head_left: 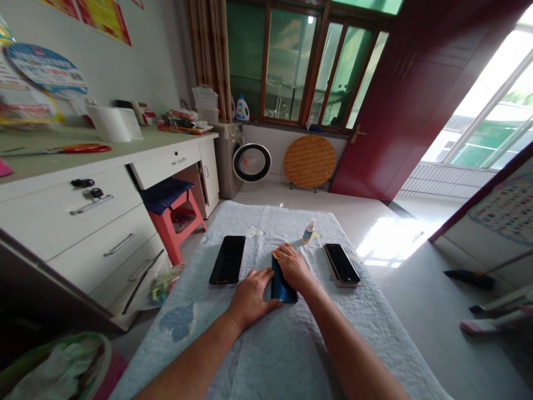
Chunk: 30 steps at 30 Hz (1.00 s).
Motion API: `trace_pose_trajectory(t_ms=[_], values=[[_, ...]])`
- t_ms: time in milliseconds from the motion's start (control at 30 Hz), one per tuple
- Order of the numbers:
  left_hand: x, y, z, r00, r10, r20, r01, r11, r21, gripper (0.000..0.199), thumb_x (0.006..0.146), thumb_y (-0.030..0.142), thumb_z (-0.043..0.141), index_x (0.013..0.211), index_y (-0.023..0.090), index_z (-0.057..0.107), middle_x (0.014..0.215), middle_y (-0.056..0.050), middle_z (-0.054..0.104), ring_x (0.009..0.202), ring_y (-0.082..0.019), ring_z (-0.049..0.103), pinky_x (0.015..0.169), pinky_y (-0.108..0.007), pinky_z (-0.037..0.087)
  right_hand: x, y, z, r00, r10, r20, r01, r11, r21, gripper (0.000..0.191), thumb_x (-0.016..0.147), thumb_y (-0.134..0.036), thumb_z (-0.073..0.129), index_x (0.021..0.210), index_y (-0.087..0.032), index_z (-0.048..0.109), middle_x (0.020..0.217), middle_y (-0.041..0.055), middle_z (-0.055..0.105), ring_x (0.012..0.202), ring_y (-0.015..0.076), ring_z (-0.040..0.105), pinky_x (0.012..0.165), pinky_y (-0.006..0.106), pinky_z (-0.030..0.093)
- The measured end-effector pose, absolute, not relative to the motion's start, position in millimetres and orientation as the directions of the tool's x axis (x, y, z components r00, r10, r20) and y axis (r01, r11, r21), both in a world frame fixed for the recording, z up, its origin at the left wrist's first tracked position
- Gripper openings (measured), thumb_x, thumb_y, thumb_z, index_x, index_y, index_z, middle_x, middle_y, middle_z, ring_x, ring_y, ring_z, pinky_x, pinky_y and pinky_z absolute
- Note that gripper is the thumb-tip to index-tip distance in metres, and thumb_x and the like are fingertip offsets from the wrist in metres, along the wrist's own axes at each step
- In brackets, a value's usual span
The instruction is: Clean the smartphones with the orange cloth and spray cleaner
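Two bare forearms (pixel 350 350) are reaching across a worktop (pixel 266 361) spread with pale blue cloth, where a blue phone (pixel 283 291) is lying between both hands. The left hand (pixel 253 294) is keeping its grip wide, thumb and fingers spread, bracing the phone's lower end and left edge. The right hand (pixel 295 268) is closing its grip on an orange cloth (pixel 275 254), pressing it against the phone's upper part. Just beyond, a small spray bottle (pixel 308 231) is standing upright; a black phone (pixel 228 260) is lying to the left, and another dark-screened phone (pixel 341 263) to the right. Farther off, a pink stool (pixel 166 229) is standing by the drawers (pixel 100 239), and a round tabletop (pixel 310 161) is leaning near an open-doored washing machine (pixel 228 155).
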<state>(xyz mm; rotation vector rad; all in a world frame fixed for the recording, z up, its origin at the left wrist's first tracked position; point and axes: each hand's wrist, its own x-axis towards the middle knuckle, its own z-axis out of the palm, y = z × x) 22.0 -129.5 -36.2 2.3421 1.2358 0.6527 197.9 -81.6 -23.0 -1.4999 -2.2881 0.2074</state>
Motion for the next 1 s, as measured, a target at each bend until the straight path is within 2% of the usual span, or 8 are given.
trace_pose_trajectory(t_ms=[233, 367, 500, 633, 767, 900, 1000], values=[[25.6, -129.8, -43.8, 0.391, 0.885, 0.254, 0.679, -0.463, 0.569, 0.072, 0.064, 0.057, 0.075, 0.121, 0.018, 0.055, 0.128, -0.015, 0.057, 0.12, -0.033, 0.053, 0.102, -0.047, 0.042, 197.6, -102.6, -11.3, -0.568, 0.79, 0.233, 0.685, 0.61, -0.398, 0.027, 0.094, -0.012, 0.039, 0.103, -0.018, 0.064, 0.104, 0.007, 0.064, 0.102, 0.016, 0.057, 0.093, 0.027, 0.043], [25.9, -130.0, -47.9, 0.37, 0.89, 0.265, 0.693, -0.455, 0.56, 0.082, 0.063, 0.059, 0.075, 0.128, 0.018, 0.048, 0.13, -0.016, 0.055, 0.124, -0.034, 0.051, 0.103, -0.048, 0.042, 201.4, -125.9, -1.9, -0.631, 0.749, 0.201, 0.628, 0.645, -0.435, 0.027, 0.091, -0.013, 0.046, 0.107, -0.02, 0.066, 0.111, 0.0057, 0.066, 0.11, 0.0165, 0.057, 0.102, 0.028, 0.039], [25.2, -131.7, -43.3, 0.417, 0.887, 0.199, 0.726, -0.456, 0.515, 0.082, 0.069, 0.059, 0.07, 0.135, 0.018, 0.045, 0.14, -0.017, 0.049, 0.127, -0.034, 0.047, 0.106, -0.047, 0.039, 207.0, -148.8, 9.7, -0.64, 0.753, 0.15, 0.608, 0.616, -0.501, 0.038, 0.088, -0.007, 0.044, 0.112, -0.026, 0.067, 0.115, 0.0019, 0.067, 0.117, 0.015, 0.055, 0.108, 0.028, 0.035], [25.9, -134.5, -35.6, 0.442, 0.885, 0.145, 0.759, -0.455, 0.465, 0.069, 0.074, 0.057, 0.066, 0.132, 0.022, 0.054, 0.144, -0.012, 0.046, 0.124, -0.034, 0.049, 0.105, -0.047, 0.039, 215.9, -159.9, 11.5, -0.613, 0.781, 0.12, 0.617, 0.568, -0.545, 0.047, 0.084, -0.002, 0.04, 0.109, -0.028, 0.07, 0.112, 0.0006, 0.069, 0.114, 0.0144, 0.058, 0.109, 0.031, 0.035], [26.3, -135.5, -31.4, 0.455, 0.88, 0.133, 0.76, -0.462, 0.458, 0.067, 0.074, 0.054, 0.067, 0.131, 0.02, 0.056, 0.141, -0.01, 0.05, 0.123, -0.032, 0.05, 0.105, -0.045, 0.039, 230.0, -157.4, 0.4, -0.511, 0.846, 0.153, 0.656, 0.499, -0.566, 0.043, 0.08, -0.002, 0.04, 0.098, -0.022, 0.073, 0.108, 0.0043, 0.07, 0.111, 0.0161, 0.06, 0.104, 0.032, 0.04], [25.6, -134.8, -30.5, 0.468, 0.873, 0.136, 0.758, -0.476, 0.446, 0.065, 0.075, 0.05, 0.067, 0.132, 0.019, 0.055, 0.14, -0.01, 0.052, 0.123, -0.031, 0.05, 0.106, -0.044, 0.038, 245.0, -149.9, -9.8, -0.412, 0.895, 0.175, 0.728, 0.438, -0.527, 0.034, 0.083, -0.004, 0.041, 0.086, -0.019, 0.071, 0.097, 0.0059, 0.07, 0.094, 0.0157, 0.064, 0.09, 0.027, 0.048], [24.5, -134.0, -31.6, 0.478, 0.866, 0.143, 0.75, -0.488, 0.447, 0.066, 0.076, 0.052, 0.066, 0.132, 0.019, 0.055, 0.14, -0.009, 0.052, 0.123, -0.032, 0.05, 0.106, -0.045, 0.038, 252.5, -143.9, -15.3, -0.276, 0.925, 0.261, 0.789, 0.373, -0.488, 0.035, 0.088, -0.007, 0.036, 0.092, -0.018, 0.07, 0.103, 0.0073, 0.069, 0.1, 0.0166, 0.062, 0.093, 0.029, 0.046]])
